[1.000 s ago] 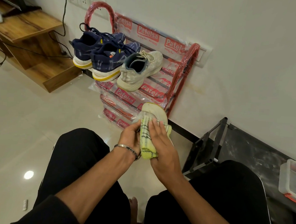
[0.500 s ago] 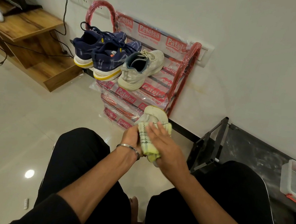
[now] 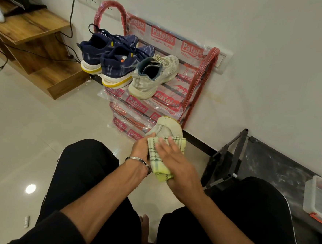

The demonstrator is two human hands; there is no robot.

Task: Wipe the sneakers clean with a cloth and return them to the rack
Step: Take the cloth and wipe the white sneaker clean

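Between my knees my left hand (image 3: 142, 149) grips an off-white sneaker (image 3: 166, 127), its sole turned towards the wall. My right hand (image 3: 174, 161) lies with straight fingers on a yellow-green checked cloth (image 3: 159, 165) and presses it against the shoe's side. The red shoe rack (image 3: 197, 80), still wrapped in printed plastic, leans on the wall ahead. On its top shelf sit a pair of navy sneakers (image 3: 111, 59) with yellow-edged soles and the matching off-white sneaker (image 3: 154, 75).
A wooden stepped TV unit (image 3: 32, 42) with cables stands at the left. A low black table (image 3: 267, 173) with a clear lidded box (image 3: 320, 199) is at the right. Glossy cream floor tiles (image 3: 22, 131) stretch to the left.
My right hand slid the cloth along the held sneaker, its fingers now flatter and spread further over the cloth. The left hand kept its hold. The view shifted slightly.
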